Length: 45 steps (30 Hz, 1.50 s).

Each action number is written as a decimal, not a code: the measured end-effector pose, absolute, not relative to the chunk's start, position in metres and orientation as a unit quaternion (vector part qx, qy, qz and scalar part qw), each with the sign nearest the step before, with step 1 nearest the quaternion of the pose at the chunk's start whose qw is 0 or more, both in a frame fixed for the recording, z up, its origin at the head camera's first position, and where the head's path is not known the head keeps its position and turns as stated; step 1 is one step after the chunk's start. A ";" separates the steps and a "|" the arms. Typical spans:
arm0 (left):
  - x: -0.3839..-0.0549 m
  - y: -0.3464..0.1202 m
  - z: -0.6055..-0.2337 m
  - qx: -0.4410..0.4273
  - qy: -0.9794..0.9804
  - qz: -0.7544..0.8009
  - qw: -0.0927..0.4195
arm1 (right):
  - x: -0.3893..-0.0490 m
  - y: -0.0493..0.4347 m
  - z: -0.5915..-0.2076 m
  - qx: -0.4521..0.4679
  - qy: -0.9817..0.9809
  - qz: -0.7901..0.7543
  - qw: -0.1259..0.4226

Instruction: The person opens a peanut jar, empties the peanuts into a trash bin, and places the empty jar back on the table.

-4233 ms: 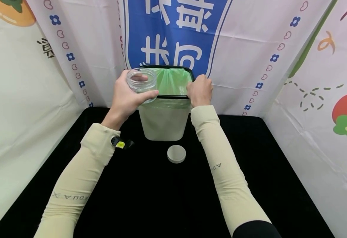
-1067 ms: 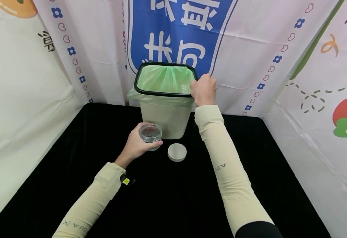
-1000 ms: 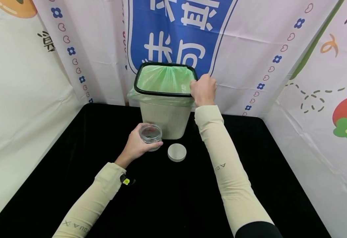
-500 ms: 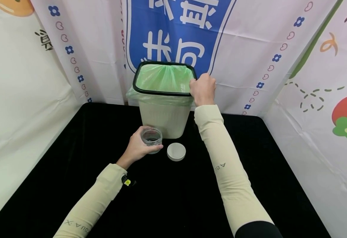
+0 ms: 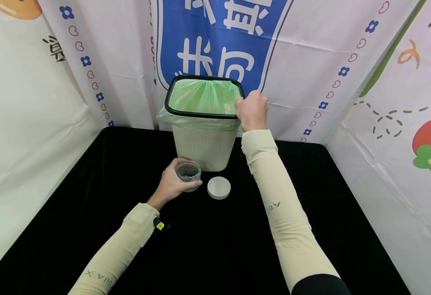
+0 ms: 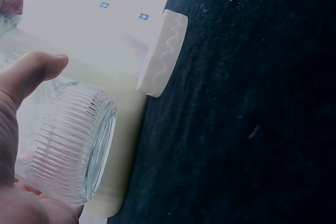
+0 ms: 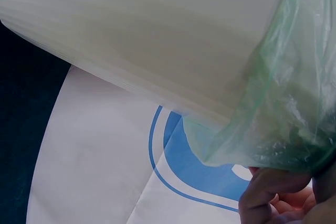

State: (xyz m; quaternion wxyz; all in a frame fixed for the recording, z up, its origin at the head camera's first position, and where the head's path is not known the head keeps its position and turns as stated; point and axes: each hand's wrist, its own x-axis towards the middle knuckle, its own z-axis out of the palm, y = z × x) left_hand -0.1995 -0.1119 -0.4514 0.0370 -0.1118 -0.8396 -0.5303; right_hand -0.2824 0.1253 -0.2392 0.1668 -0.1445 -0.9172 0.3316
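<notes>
Here, left hand [image 5: 171, 184] around jar [image 5: 188, 174].

One glass jar [image 5: 188, 171] stands near the middle of the black table [image 5: 208, 246]. One round white lid [image 5: 219, 188] lies just right of it. One cream bin [image 5: 204, 141] with one green bag [image 5: 204, 96] stands farther back. Two hands show: left hand [image 5: 169, 185], right hand [image 5: 252, 110].

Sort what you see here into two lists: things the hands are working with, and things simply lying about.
In use:
glass jar, held by the left hand
bin with green liner, its rim gripped by the right hand

Lying about:
white lid, on the black table beside the jar
printed backdrop
</notes>
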 end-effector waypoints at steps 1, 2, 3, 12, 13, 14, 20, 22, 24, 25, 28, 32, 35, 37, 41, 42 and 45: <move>-0.200 -0.111 -0.453 -0.111 -0.839 -0.532 0.035 | -0.283 0.125 -0.239 -0.145 -0.917 0.331 0.167; -0.200 -0.111 -0.454 -0.110 -0.839 -0.532 0.033 | -0.283 0.126 -0.239 -0.145 -0.918 0.331 0.166; -0.200 -0.111 -0.455 -0.110 -0.838 -0.534 0.032 | -0.283 0.126 -0.239 -0.146 -0.918 0.329 0.165; -0.204 -0.108 -0.461 -0.114 -0.828 -0.548 0.017 | -0.283 0.126 -0.238 -0.149 -0.920 0.327 0.159; -0.204 -0.107 -0.462 -0.116 -0.827 -0.549 0.016 | -0.283 0.126 -0.238 -0.149 -0.920 0.326 0.158; -0.204 -0.107 -0.463 -0.117 -0.827 -0.549 0.016 | -0.283 0.126 -0.237 -0.149 -0.921 0.324 0.157; -0.204 -0.105 -0.466 -0.116 -0.825 -0.553 0.008 | -0.282 0.125 -0.237 -0.150 -0.920 0.328 0.151; -0.205 -0.104 -0.466 -0.113 -0.827 -0.550 0.002 | -0.283 0.125 -0.237 -0.152 -0.920 0.329 0.152; -0.205 -0.104 -0.466 -0.110 -0.831 -0.545 -0.004 | -0.283 0.125 -0.237 -0.152 -0.919 0.330 0.153; -0.206 -0.104 -0.465 -0.110 -0.832 -0.543 -0.006 | -0.283 0.125 -0.237 -0.151 -0.919 0.329 0.153; -0.206 -0.103 -0.464 -0.109 -0.830 -0.547 -0.012 | -0.284 0.126 -0.237 -0.149 -0.920 0.328 0.153; -0.206 -0.102 -0.463 -0.113 -0.824 -0.555 -0.014 | -0.285 0.128 -0.237 -0.148 -0.918 0.334 0.153; -0.206 -0.102 -0.463 -0.119 -0.825 -0.553 -0.009 | -0.285 0.129 -0.237 -0.150 -0.916 0.339 0.155; -0.205 -0.102 -0.463 -0.120 -0.826 -0.551 -0.008 | -0.285 0.130 -0.237 -0.151 -0.916 0.337 0.156; -0.204 -0.102 -0.463 -0.117 -0.830 -0.545 -0.004 | -0.284 0.130 -0.238 -0.146 -0.917 0.336 0.157; -0.203 -0.102 -0.464 -0.118 -0.832 -0.542 -0.003 | -0.284 0.131 -0.238 -0.144 -0.917 0.338 0.158; -0.201 -0.103 -0.465 -0.119 -0.839 -0.532 0.002 | -0.284 0.131 -0.240 -0.137 -0.915 0.343 0.164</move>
